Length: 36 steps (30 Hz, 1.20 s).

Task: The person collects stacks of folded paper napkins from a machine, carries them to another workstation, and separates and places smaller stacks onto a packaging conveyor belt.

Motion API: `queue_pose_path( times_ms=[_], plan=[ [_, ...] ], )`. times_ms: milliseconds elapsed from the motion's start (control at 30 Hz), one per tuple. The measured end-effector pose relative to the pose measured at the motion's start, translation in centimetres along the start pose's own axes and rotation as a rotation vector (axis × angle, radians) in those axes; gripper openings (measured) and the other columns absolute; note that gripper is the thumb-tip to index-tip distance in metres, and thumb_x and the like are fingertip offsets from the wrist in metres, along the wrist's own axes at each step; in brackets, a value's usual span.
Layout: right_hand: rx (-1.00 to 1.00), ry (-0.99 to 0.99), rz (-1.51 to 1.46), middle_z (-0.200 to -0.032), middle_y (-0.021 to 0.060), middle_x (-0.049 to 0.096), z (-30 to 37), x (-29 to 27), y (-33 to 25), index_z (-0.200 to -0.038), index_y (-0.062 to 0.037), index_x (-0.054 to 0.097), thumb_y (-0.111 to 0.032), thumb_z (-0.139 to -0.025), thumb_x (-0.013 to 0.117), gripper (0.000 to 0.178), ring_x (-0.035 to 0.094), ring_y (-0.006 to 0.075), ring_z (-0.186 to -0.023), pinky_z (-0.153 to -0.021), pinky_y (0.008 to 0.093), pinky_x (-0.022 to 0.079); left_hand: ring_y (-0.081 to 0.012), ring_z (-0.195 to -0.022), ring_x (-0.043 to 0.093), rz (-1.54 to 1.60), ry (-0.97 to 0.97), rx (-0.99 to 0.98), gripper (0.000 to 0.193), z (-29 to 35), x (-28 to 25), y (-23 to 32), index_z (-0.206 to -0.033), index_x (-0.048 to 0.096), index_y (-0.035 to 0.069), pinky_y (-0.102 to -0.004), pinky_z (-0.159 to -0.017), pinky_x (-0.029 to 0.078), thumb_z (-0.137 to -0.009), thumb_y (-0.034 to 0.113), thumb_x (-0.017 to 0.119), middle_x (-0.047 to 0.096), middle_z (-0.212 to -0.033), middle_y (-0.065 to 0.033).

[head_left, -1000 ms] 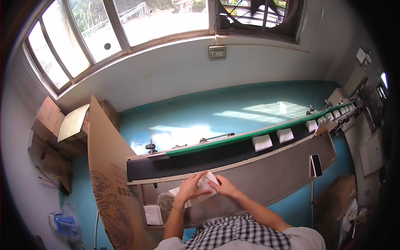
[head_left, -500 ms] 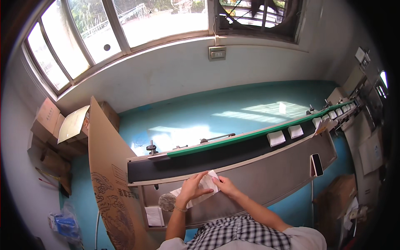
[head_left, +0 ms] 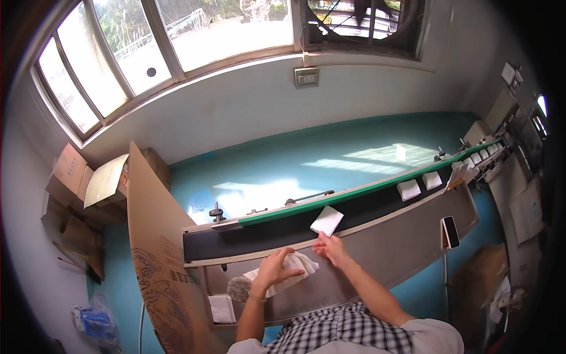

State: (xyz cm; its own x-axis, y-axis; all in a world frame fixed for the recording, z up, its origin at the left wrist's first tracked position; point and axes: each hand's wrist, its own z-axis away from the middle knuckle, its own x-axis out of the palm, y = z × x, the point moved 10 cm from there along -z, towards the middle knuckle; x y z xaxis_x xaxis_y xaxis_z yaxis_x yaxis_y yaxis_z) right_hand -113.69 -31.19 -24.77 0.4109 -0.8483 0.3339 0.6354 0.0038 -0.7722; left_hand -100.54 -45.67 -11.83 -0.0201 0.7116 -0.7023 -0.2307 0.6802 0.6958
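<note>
White paper is the main stuff at hand. A fanned stack of sheets (head_left: 305, 263) lies on the brown-grey worktop (head_left: 407, 236), under and beside the left hand (head_left: 272, 271). Thumb and forefinger of that hand stand apart in a C; the remaining fingers are hidden, so cannot tell whether they clamp the paper.

Right hand (head_left: 336, 252) is loose, fingers parted, nothing gripped. Its fingertips are at the near corner of a folded paper packet (head_left: 326, 222); contact too small to judge. Packet lies flat and skewed on the black conveyor belt (head_left: 253, 239); 2 further packets (head_left: 408, 190) sit farther right along the green guide rail (head_left: 283, 212).

Handling, by judgement: packet light, fairly soft, some stiffness from its layers; apt to slide on the belt and open at the folds. Best hold: thumb and fingers flat across 2 opposite edges, light pressure. Loose sheets look floppier and easily creased; pinch several layers near an edge.

Left of the left hand: a grey fuzzy round object (head_left: 239, 289), exact kind unclear, and a white paper pile (head_left: 221, 310) near the worktop's end.
</note>
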Motion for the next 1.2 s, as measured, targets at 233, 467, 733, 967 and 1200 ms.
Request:
queue_pose_path(
  times_ms=[233,467,733,967,1200],
  plan=[
    [-0.555,-0.097,1.057,-0.101,0.0125,0.069,6.3,8.4,-1.0,-0.118,-0.0023,0.064,-0.046,-0.096,0.062,0.049,0.066,0.0206,-0.092,-0.082,0.0345,0.053,-0.0353,-0.116,0.061,-0.092,0.008,-0.010,0.088,0.9,-0.2,-0.9,-0.135,0.054,0.015,-0.0479,-0.097,0.046,-0.066,0.062,0.080,0.061,-0.129,-0.0167],
    [0.054,-0.292,0.430,-0.099,0.0050,0.068,5.1,4.9,3.2,-0.117,-0.0003,0.065,-0.034,-0.095,0.066,0.040,0.062,0.0113,-0.080,-0.067,0.0270,0.051,-0.0355,-0.115,0.061,-0.078,-0.011,-0.041,0.088,1.2,-0.3,-1.6,-0.134,0.054,0.013,-0.0478,-0.096,0.047,-0.066,0.062,0.080,0.062,-0.127,-0.0163],
    [0.055,-0.061,-0.235,-0.104,0.0164,0.069,0.0,1.7,0.2,-0.109,0.0031,0.060,-0.030,-0.102,0.054,0.034,0.071,0.0233,-0.088,-0.073,0.0314,0.060,-0.0365,-0.111,0.062,-0.077,0.000,-0.008,0.081,1.0,-0.7,-0.9,-0.128,0.056,0.011,-0.0456,-0.092,0.050,-0.067,0.060,0.081,0.064,-0.121,-0.0178],
    [-0.411,-0.155,0.920,-0.108,0.0181,0.064,7.2,9.9,-0.1,-0.118,-0.0016,0.064,-0.047,-0.089,0.069,0.054,0.065,0.0273,-0.095,-0.083,0.0369,0.053,-0.0376,-0.115,0.061,-0.054,0.007,0.029,0.081,1.9,-0.5,-1.4,-0.132,0.055,0.012,-0.0429,-0.095,0.050,-0.068,0.051,0.085,0.061,-0.127,-0.0180],
    [-0.348,-0.347,0.645,-0.106,0.0155,0.070,6.9,9.3,-1.2,-0.116,-0.0013,0.066,-0.030,-0.093,0.070,0.037,0.067,0.0200,-0.093,-0.080,0.0336,0.055,-0.0332,-0.108,0.064,-0.066,0.015,-0.020,0.075,1.3,-1.1,-0.7,-0.125,0.057,0.016,-0.0446,-0.088,0.051,-0.065,0.052,0.084,0.066,-0.119,-0.0128]
  ],
)
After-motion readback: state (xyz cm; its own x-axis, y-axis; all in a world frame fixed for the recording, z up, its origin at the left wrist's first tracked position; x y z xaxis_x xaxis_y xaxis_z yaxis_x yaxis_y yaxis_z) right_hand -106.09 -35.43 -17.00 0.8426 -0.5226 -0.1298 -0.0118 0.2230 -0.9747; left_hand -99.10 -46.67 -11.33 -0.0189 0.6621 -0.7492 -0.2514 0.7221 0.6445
